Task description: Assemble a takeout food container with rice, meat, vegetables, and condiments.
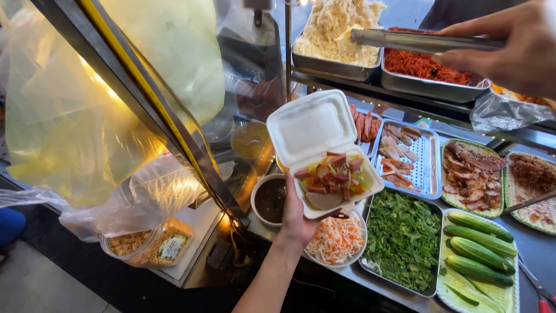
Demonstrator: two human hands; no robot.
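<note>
— Held in the left hand (295,217)?
— White foam clamshell box (324,153), lid tipped open toward the upper left, bottom half filled with pink-edged slices of meat, pale sausage rounds and yellow-green bits. Propped from beneath on the palm, fingers (291,194) curled up along its near-left edge, above the round bowl of dark sauce (269,200) and the bowl of shredded carrot and white radish (337,240) on the desk (538,252).
— And the right hand (515,43)?
— Up at the top right, fingers closed round long metal tongs (414,40), tips pressed near-flat together, reaching left over a steel tray of pale shredded meat (336,35), beside a steel tray of orange-red shreds (425,66).
— Counts?
— One foam box, one pair of tongs. Five whole green cucumbers (478,246) on a leaf-lined tray. One deep steel tray of green herbs (402,237). One perforated steel tray of sliced cold cuts (405,156). Two round woven trays of roast meat (472,174), side by side. One clear plastic tub of fried crumbs (147,243) lower left, lying on its side
</note>
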